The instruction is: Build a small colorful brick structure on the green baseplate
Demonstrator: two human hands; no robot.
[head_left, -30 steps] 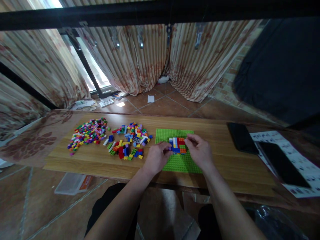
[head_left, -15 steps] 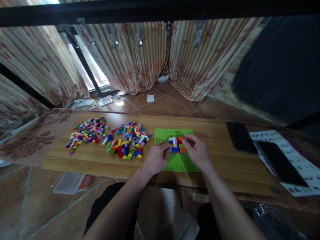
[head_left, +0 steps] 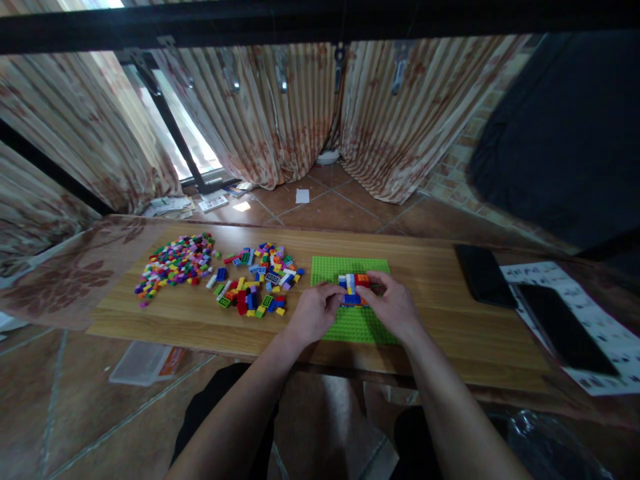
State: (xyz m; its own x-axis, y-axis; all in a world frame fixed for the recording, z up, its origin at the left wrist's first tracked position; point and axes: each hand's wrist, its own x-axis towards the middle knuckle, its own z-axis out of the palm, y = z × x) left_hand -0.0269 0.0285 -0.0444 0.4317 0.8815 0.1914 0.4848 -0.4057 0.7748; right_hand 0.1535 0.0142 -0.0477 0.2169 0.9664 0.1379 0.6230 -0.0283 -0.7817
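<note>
A small block of toy building bricks (head_left: 351,299), blue, white, red, yellow and orange, stands on the green baseplate (head_left: 327,265). My left hand (head_left: 315,312) is closed with thumb and index finger at the left side of this brick build. From the right, my right hand (head_left: 395,307) grips it, its thumb lying across the front and top and its fingers behind the far right corner. The right part of the build is hidden under that hand. Whether the build is pressed onto the baseplate or slightly raised, I cannot tell.
Left of the baseplate lie loose larger bricks (head_left: 251,305) and a heap of tiny bricks (head_left: 176,261) on the wooden table (head_left: 450,340). At the right are a black phone-like slab (head_left: 483,275), another dark slab (head_left: 565,327) and a printed sheet (head_left: 617,357). A plastic box (head_left: 137,364) sits on the floor.
My right thumb has moved left and down over the brick build, covering its right part. My left hand stays at the left side. The view has shifted very slightly.
</note>
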